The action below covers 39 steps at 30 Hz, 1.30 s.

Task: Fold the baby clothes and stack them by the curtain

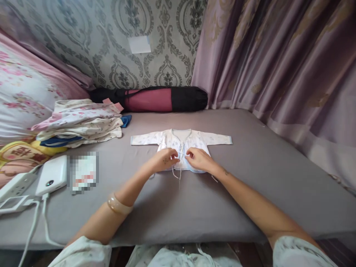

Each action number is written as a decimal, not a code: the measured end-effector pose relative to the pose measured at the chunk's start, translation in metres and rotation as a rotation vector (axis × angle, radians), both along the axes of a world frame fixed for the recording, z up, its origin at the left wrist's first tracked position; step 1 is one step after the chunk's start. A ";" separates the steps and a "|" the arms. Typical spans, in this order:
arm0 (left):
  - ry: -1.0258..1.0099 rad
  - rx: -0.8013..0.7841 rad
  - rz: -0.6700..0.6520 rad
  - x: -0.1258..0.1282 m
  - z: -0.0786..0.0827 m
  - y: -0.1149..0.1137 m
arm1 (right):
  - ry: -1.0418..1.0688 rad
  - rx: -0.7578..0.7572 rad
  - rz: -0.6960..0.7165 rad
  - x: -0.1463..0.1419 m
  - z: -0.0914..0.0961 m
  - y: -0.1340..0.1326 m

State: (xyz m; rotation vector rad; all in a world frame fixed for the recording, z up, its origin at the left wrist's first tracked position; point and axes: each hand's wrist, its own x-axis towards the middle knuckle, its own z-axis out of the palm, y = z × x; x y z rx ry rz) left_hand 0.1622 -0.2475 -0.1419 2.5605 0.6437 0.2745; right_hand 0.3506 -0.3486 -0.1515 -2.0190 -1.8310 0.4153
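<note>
A small white baby shirt point(194, 139) with long sleeves lies spread flat on the grey bed sheet point(250, 178), its collar toward the wall. My left hand point(164, 159) and my right hand point(199, 159) rest on its lower front, close together. The fingers of both hands are pinched on the thin white tie strings point(182, 155) at the shirt's front opening. Loose string ends point(177, 172) trail onto the sheet below the hem. A pale bangle point(119, 204) sits on my left wrist.
A stack of folded printed clothes point(83, 124) lies at the left. A red and black roll bag point(155, 99) lies against the patterned wall. A white power bank point(52, 174), a power strip point(15, 184) and cables sit at front left. Purple curtains point(278, 66) hang at right.
</note>
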 end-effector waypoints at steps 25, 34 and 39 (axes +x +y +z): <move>0.125 0.124 0.347 0.015 -0.008 -0.022 | 0.818 -0.231 -0.300 0.009 0.013 0.024; 0.102 0.073 0.381 0.044 -0.017 -0.045 | 0.796 -0.183 -0.232 0.000 0.015 0.031; 0.127 0.114 0.357 0.044 -0.025 -0.057 | 0.787 -0.183 -0.236 -0.004 0.004 0.031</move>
